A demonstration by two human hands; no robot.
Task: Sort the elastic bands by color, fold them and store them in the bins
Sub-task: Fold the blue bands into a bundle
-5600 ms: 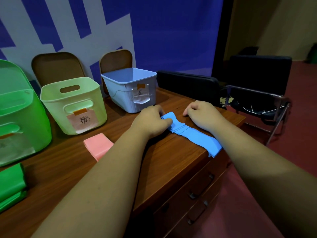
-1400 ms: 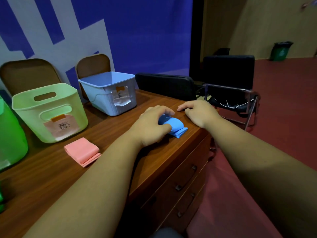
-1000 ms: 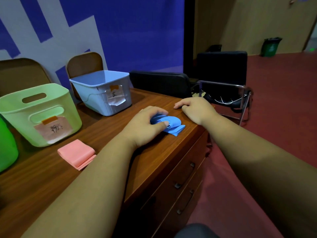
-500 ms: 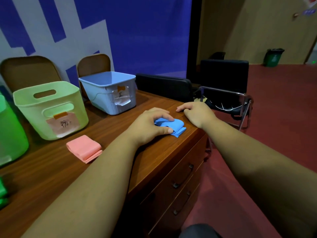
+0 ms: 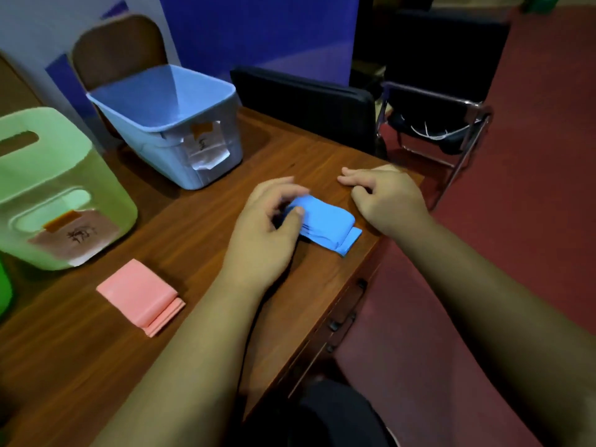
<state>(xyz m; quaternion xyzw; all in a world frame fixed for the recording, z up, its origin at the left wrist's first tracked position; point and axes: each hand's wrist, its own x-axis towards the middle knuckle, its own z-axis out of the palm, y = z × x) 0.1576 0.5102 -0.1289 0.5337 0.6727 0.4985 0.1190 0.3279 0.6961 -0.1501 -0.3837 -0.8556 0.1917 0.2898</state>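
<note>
- left hand (image 5: 267,227) pinches the left end of the folded blue band (image 5: 325,225), thumb on the near edge and fingers curled over the far side. Looks like a pick-up grip that also keeps the layers from springing apart.
- right hand (image 5: 387,201) holds nothing. Its fingers are loosely curled and rest on the bench (image 5: 193,246) just right of the band. Can't tell if it touches the band.
- blue band lies on the bench close to the right edge, between the two hands. The bottom layer sticks out at the right end, so the fold isn't square.
- blue bin (image 5: 151,156) stands far-left of the band, with a paper label on its front wall. No band shows inside, but the floor is hidden behind the near wall. By colour, probably the target for this band.
- light green bin (image 5: 64,169) is further left, also labelled. Its inside is out of view.
- pink band (image 5: 140,296) is folded on the bench, just in front of the light green bin and not binned.
- My read: blue fold is about done and storing comes next; pink is pending.
- Risk: lifted by one end, the stack may unfold.
</note>
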